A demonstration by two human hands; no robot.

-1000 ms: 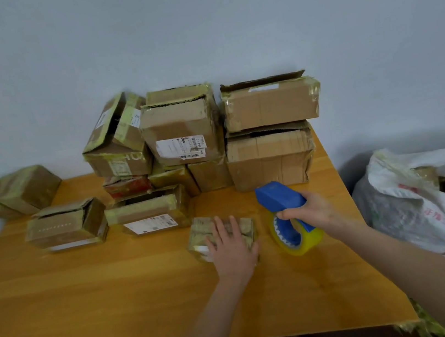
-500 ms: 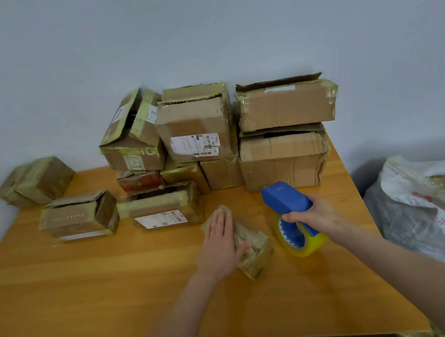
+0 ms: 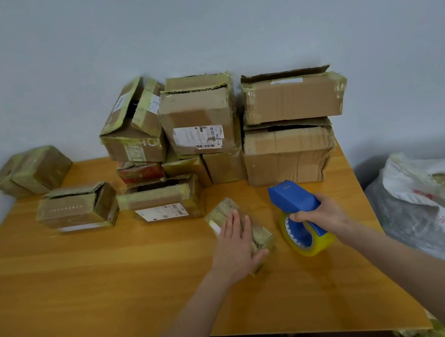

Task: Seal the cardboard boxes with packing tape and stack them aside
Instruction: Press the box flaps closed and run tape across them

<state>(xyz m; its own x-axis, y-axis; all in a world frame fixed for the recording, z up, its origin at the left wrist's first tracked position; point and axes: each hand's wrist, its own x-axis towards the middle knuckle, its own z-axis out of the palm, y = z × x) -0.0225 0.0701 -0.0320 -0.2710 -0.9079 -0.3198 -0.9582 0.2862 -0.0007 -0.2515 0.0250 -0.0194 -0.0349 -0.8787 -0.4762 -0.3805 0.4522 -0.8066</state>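
The near edge of the table (image 3: 89, 289) runs across below both forearms, with dark floor showing under it. A wide stretch of bare orange wood lies between that edge and the boxes, widest to the left of the hands.

The left hand (image 3: 236, 248) lies flat on a small tape-wrapped box (image 3: 222, 211), fingers straight and close together, the thumb against the box's near right end. This box sits askew on the wood at the table's middle, just apart from the others. Just to its right, the right hand (image 3: 320, 215) curls its fingers round the handle of a blue tape dispenser (image 3: 292, 197). The dispenser's yellow tape roll (image 3: 319, 244) rests on the table, with open wood between it and the right edge.

Beyond the hands stand a flat labelled box (image 3: 162, 199) and, to its left, a box with a loose end flap (image 3: 77, 208). At the table's far left corner another box (image 3: 34, 170) lies against the wall (image 3: 193, 22). Along the back, more boxes are piled two high: a tilted open one (image 3: 130, 141), a labelled one (image 3: 197, 123) and two larger ones (image 3: 286, 156) at the right.

Off the right edge lies a full white sack (image 3: 438, 208).
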